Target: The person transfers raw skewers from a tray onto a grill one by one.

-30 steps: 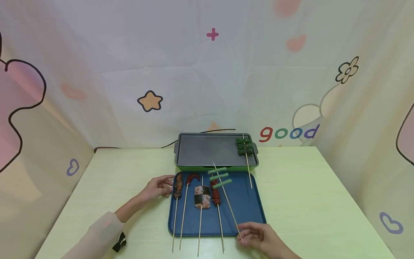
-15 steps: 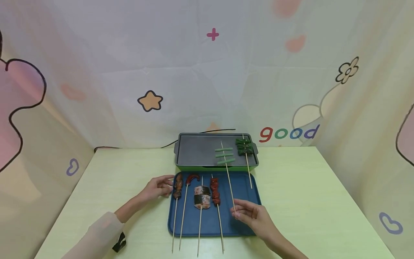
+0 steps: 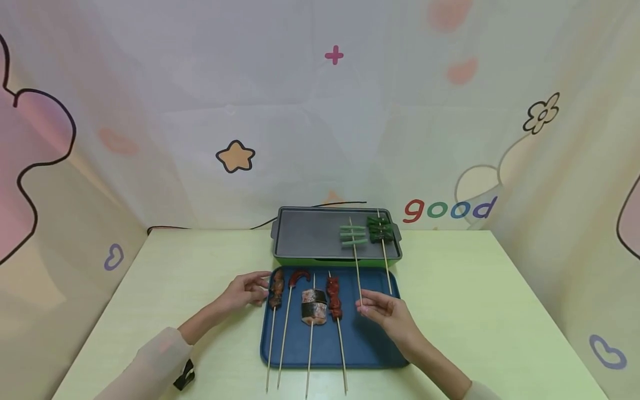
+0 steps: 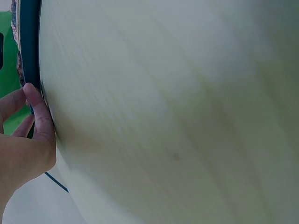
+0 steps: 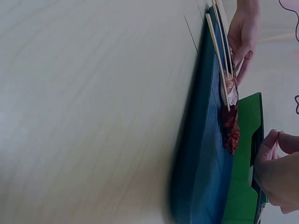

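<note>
Your right hand (image 3: 382,311) pinches the bare lower end of the green bean skewer (image 3: 353,235), whose beans lie on the griddle (image 3: 310,233). It looks light, thin and snappable; grip the stick, not the food. Your left hand (image 3: 245,289) rests relaxed against the blue tray (image 3: 370,344).

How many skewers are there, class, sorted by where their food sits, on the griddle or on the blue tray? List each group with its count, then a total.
Food on the griddle: 2, the pale green bean skewer and the dark green skewer
Food on the blue tray: 4, the brown skewer, the red curved one, the wrapped block and the dark red one
Total: 6
</note>
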A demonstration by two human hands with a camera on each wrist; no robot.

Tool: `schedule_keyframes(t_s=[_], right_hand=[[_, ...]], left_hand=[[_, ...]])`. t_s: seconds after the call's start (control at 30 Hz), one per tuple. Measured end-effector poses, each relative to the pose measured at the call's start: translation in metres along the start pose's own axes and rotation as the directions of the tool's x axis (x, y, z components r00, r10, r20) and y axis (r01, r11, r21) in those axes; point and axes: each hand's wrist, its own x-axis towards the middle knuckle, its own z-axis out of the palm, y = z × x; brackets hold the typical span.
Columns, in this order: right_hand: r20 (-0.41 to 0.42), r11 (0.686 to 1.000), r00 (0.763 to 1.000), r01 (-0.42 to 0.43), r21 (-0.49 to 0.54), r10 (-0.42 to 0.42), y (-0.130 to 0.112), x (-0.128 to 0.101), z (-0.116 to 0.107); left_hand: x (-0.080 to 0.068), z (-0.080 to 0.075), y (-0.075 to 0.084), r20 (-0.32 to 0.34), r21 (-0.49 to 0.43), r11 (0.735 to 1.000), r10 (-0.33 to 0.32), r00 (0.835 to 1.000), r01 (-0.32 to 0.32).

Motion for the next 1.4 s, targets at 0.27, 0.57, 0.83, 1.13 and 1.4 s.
schedule_keyframes(t_s=[0.27, 0.57, 0.83, 1.13, 1.4], right_hand=[[-0.041, 1.0, 0.999, -0.011, -0.005, 0.011, -0.005, 0.009, 0.002], [-0.107, 1.0, 0.994, -0.023, 0.01, 0.024, -0.009, 0.018, 0.005], [-0.131, 0.999, 0.991, -0.023, 0.031, 0.027, -0.007, 0.019, 0.004], [-0.118, 0.997, 0.992, -0.04, 0.066, 0.047, -0.006, 0.015, 0.0], [-0.099, 0.99, 0.992, -0.065, 0.126, 0.078, -0.008, 0.018, 0.0]], left_hand=[[-0.001, 0.0, 0.0, 0.004, 0.013, 1.0, 0.011, 1.0, -0.011], [0.0, 0.0, 0.001, 0.004, 0.012, 1.0, 0.019, 1.0, -0.019], [0.001, 0.0, -0.001, -0.007, 0.025, 1.0, -0.001, 1.0, 0.001], [0.001, 0.0, 0.0, -0.008, 0.025, 1.0, 0.007, 1.0, -0.006], [0.002, 0.0, -0.002, 0.003, 0.026, 0.999, 0.023, 1.0, -0.023]])
